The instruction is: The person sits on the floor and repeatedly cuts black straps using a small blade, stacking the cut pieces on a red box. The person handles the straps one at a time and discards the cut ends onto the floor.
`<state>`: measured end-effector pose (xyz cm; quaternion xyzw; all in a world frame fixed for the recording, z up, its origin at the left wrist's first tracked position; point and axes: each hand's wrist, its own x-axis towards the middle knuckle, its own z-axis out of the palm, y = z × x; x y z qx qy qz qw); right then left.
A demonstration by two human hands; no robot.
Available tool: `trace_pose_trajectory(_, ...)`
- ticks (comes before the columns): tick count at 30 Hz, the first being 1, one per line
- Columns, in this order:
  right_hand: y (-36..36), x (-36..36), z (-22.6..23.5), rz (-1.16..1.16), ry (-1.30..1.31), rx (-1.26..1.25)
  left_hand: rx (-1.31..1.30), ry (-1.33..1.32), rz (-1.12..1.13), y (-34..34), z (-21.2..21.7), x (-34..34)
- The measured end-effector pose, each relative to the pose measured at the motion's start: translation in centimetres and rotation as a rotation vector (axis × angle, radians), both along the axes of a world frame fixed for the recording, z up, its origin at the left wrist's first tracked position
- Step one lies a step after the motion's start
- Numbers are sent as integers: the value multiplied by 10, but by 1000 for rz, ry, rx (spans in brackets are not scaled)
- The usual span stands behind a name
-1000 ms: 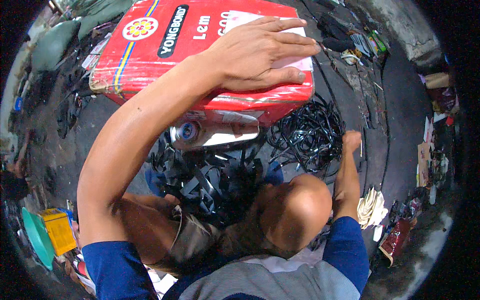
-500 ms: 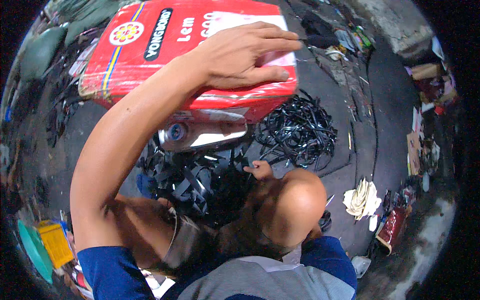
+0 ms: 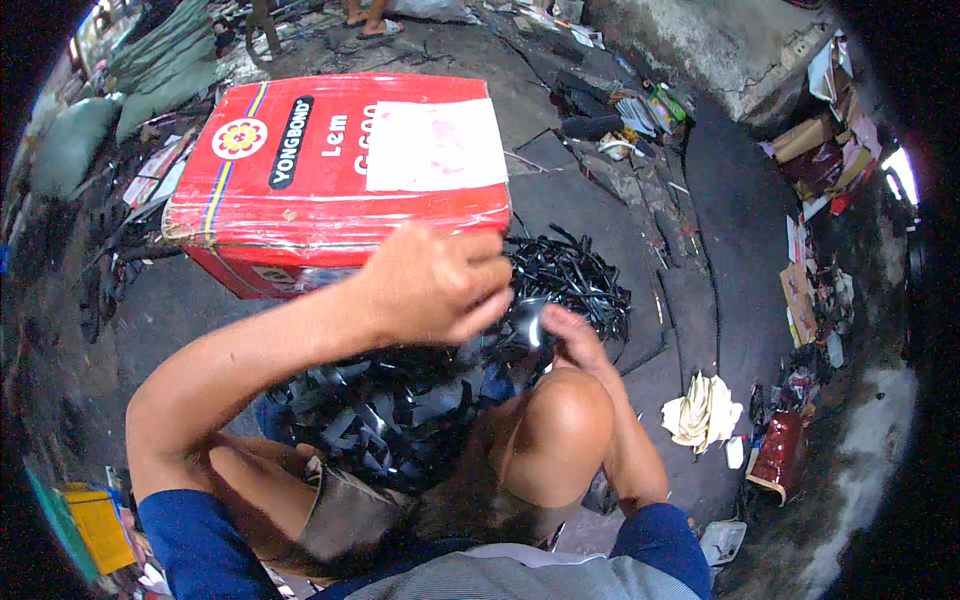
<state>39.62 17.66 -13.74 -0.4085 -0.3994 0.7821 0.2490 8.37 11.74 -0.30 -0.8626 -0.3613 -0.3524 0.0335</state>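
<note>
Both my hands meet in front of my knees, just below the near edge of a red carton (image 3: 300,215). My left hand (image 3: 435,285) is closed, knuckles up and slightly blurred; what its fingers hold, if anything, is hidden. Beside it, my right hand (image 3: 580,340) grips a shiny dark rounded thing (image 3: 527,325) with its thumb on top; its kind is unclear. Glossy black strips (image 3: 390,420) lie heaped between my legs. A tangle of narrow black strips (image 3: 590,280) rests behind my right hand.
A crumpled cream cloth (image 3: 702,412) lies to the right, near a dark red box-like piece (image 3: 780,452). Cardboard scraps (image 3: 797,300) line the right wall. A yellow crate (image 3: 97,525) stands at lower left. Another person's feet (image 3: 372,20) show at the far edge.
My left hand has left the carton's top and come down toward my right hand. My right hand has risen from between my knees. The silver can below the carton no longer shows.
</note>
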Motion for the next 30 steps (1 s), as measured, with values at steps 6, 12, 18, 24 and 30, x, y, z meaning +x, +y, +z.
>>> trace_pose_trajectory(6,7,-38,121,31,-89,485,-1225,-418,159,-17,-18,31)
trace_pose_trajectory(12,7,-69,148,-90,-90,624,-1029,-904,49,-19,2,41)
trace_pose_trajectory(18,101,4,141,-718,302,260,-917,474,-399,-55,-60,-16)
trace_pose_trajectory(24,82,29,188,-187,-666,826,-1202,1056,-242,-96,-78,-40)
trace_pose_trajectory(30,-26,-73,234,810,-584,1242,-305,-238,-69,-67,56,0)
